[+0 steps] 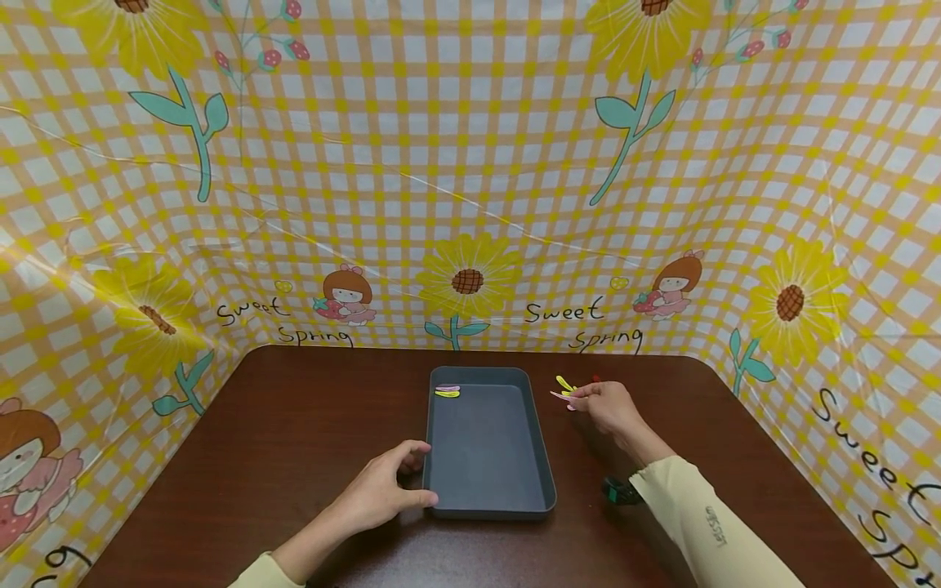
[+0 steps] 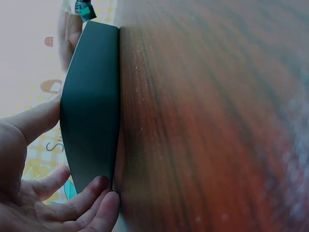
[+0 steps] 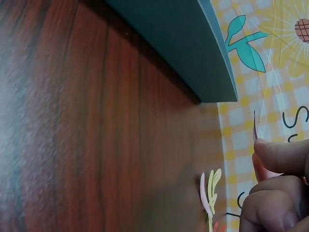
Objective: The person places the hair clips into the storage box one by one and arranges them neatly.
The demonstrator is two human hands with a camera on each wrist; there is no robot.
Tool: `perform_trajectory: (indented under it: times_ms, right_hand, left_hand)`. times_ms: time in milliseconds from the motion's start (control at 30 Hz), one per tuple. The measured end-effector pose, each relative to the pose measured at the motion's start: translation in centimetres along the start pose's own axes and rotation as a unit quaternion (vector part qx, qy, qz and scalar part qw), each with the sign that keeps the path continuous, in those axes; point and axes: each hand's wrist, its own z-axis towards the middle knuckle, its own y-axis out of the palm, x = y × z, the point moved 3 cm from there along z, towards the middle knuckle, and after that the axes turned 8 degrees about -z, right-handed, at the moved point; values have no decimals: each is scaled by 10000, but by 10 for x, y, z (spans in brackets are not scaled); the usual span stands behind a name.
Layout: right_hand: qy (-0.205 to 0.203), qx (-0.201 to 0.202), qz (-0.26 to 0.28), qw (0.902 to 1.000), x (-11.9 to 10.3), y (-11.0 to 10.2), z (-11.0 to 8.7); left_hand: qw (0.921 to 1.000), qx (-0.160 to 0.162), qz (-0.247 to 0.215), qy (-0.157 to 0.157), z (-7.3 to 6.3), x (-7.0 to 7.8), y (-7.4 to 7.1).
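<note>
A dark grey rectangular tray (image 1: 488, 457) lies on the table. My left hand (image 1: 385, 486) holds its near left corner, with the thumb at the rim and the other fingers against the outer side wall (image 2: 91, 101). Inside the tray's far left corner, a pink hair clip (image 1: 448, 388) and a yellow hair clip (image 1: 447, 394) lie side by side. Right of the tray, my right hand (image 1: 606, 406) pinches a slim pink hair clip (image 3: 255, 126) between thumb and forefinger. Below that hand, more yellow (image 3: 211, 186) and pink clips (image 3: 203, 191) lie on the table.
Something red (image 1: 596, 379) shows behind the right hand, partly hidden. A dark band with a green patch (image 1: 620, 491) is at the right wrist. Checkered cloth (image 1: 470, 204) walls in the brown table (image 1: 316, 408) at the back and both sides.
</note>
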Motion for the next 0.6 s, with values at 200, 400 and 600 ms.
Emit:
perform_trajectory:
  times_ms: [200, 400, 600]
  right_hand:
    - [-99, -16, 57, 9999, -10, 3, 1]
    - [-50, -88, 169, 9998, -17, 9, 3]
    - [-52, -113, 225, 9997, -26, 15, 5]
  left_hand:
    - [10000, 10, 5, 2, 1, 0, 0]
    - [10000, 21, 37, 37, 1, 0, 0]
    - [10000, 28, 34, 59, 0, 2, 0]
